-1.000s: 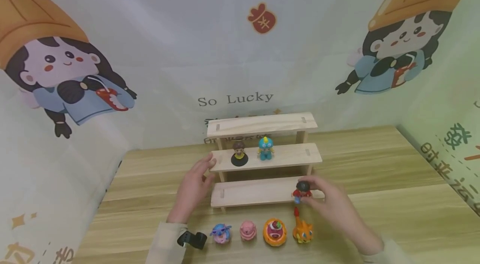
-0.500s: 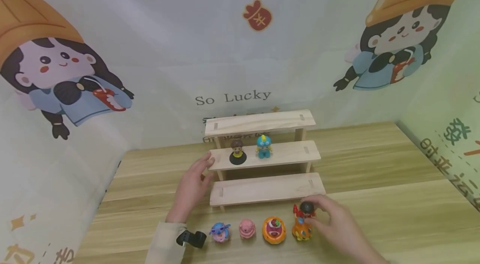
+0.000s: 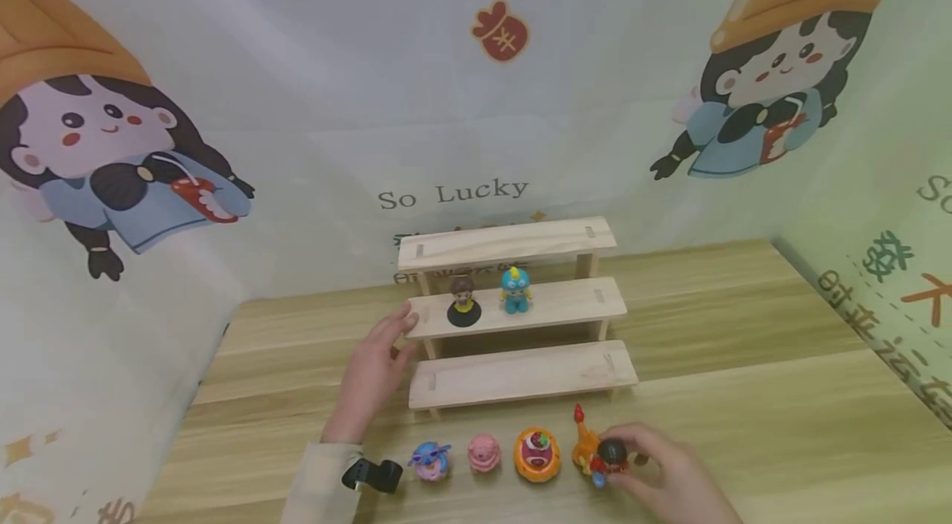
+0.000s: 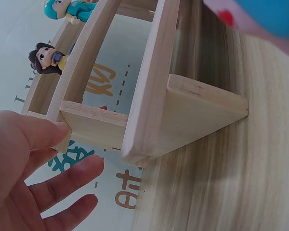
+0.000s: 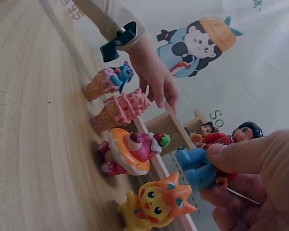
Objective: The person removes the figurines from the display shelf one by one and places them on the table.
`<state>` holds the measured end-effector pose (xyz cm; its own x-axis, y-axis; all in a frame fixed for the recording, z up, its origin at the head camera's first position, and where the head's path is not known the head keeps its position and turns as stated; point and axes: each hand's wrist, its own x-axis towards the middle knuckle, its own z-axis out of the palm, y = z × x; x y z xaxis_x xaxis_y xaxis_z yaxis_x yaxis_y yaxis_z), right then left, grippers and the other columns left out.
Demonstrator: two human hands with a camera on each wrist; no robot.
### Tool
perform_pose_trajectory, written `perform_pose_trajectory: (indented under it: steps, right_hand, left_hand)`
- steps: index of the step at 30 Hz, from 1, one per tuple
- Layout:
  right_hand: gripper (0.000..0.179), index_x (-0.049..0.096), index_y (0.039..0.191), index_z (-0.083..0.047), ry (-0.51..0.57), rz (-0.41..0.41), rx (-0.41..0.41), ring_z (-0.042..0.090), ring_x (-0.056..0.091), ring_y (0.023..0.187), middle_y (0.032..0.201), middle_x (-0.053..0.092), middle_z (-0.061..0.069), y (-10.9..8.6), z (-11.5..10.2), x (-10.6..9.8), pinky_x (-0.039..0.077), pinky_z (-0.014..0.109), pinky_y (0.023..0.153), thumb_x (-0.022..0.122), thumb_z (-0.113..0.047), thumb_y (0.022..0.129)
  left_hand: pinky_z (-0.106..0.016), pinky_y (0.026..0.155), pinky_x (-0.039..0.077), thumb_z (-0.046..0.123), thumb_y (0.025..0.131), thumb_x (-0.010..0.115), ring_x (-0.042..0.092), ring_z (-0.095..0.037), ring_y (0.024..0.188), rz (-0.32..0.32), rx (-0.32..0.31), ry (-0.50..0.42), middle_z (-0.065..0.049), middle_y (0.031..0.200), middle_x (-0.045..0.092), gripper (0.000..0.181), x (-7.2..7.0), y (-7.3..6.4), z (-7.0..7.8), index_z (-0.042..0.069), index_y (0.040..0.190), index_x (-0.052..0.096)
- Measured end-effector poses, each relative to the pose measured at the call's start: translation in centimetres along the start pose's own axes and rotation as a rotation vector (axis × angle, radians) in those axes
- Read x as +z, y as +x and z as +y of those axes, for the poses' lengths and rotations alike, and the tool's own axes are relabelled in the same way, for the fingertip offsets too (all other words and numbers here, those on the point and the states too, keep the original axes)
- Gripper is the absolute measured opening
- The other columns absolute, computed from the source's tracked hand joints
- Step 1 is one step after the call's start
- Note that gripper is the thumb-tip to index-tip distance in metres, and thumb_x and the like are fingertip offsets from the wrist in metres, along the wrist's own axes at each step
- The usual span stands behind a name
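Two figures (image 3: 515, 292) stood on the shelf (image 3: 521, 373); four toys (image 3: 537, 468) apparently remained before it. Right hand (image 3: 662, 470) pinched a doll (image 3: 613, 453); left hand (image 3: 370, 371), fingers spread, touched the shelf.

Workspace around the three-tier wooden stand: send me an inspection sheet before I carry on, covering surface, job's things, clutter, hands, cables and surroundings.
Surface: wood-grain tabletop under the three-tier wooden stand.
Job's things: on the middle tier, a brown-haired figurine and a turquoise figurine, both upright; in front of the stand, left to right, a blue ice-cream-cone figurine, a pink ice-cream-cone figurine, a pink bear in an orange ring and an orange-and-yellow figurine; a red-shirted figurine is held off the tabletop.
Clutter: nothing seen.
Hands: left hand touches the left end of the middle tier; right hand grips the red-shirted figurine; black strap on the left wrist.
Cables: nothing seen.
Surroundings: printed cloth backdrop reading "So Lucky".
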<state>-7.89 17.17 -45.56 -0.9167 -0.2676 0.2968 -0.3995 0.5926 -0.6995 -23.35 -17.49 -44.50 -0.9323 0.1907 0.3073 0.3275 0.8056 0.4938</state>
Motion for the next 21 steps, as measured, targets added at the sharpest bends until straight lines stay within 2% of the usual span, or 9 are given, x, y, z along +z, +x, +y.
perform_pose_trajectory:
  steps: [4,7,11,17,21]
  right_hand:
    - [0.04,0.063,0.111,-0.013,0.014,-0.019,0.015,-0.003,0.058,0.088,0.101,0.07,-0.002,-0.5,0.2,0.1,0.051,0.02,0.071,0.077,-0.017,0.075]
    - [0.039,0.063,0.11,-0.014,0.018,-0.011,0.023,-0.002,0.058,0.088,0.099,0.07,-0.004,-0.8,0.3,0.3,0.051,0.021,0.072,0.077,-0.014,0.074]
    - [0.036,0.063,0.11,-0.015,0.053,-0.054,0.061,-0.003,0.059,0.088,0.099,0.07,-0.005,-1.2,0.6,0.7,0.051,0.02,0.072,0.076,-0.019,0.076]
    - [0.031,0.063,0.107,-0.008,0.093,-0.063,-0.068,0.0,0.062,0.086,0.095,0.071,0.0,-1.7,1.4,2.3,0.052,0.021,0.068,0.074,-0.017,0.08]
    - [0.029,0.063,0.107,-0.012,0.11,-0.119,-0.004,0.001,0.062,0.091,0.098,0.07,-0.003,-2.0,1.6,3.4,0.052,0.021,0.074,0.073,-0.021,0.081]
  left_hand:
    - [-0.032,0.071,0.056,0.009,0.088,0.067,0.064,-0.017,0.078,-0.009,-0.019,0.006,-0.002,0.149,0.042,0.047,-0.2,0.0,-0.1,0.011,0.133,0.054]
    - [-0.033,0.071,0.056,0.009,0.088,0.066,0.064,-0.017,0.078,-0.002,-0.009,0.009,-0.003,0.149,0.042,0.047,-0.3,0.0,0.0,0.011,0.133,0.054]
    - [-0.032,0.068,0.056,0.008,0.087,0.066,0.063,-0.016,0.075,0.028,0.016,0.012,-0.006,0.147,0.045,0.045,-0.1,0.1,0.0,0.009,0.131,0.056]
    - [-0.032,0.068,0.057,0.009,0.088,0.066,0.064,-0.016,0.075,0.022,0.018,0.017,-0.006,0.147,0.045,0.045,-0.1,0.0,0.0,0.009,0.131,0.056]
    - [-0.032,0.071,0.057,0.009,0.088,0.066,0.064,-0.017,0.078,-0.003,0.002,0.007,-0.004,0.149,0.043,0.046,-0.1,0.0,0.0,0.011,0.133,0.055]
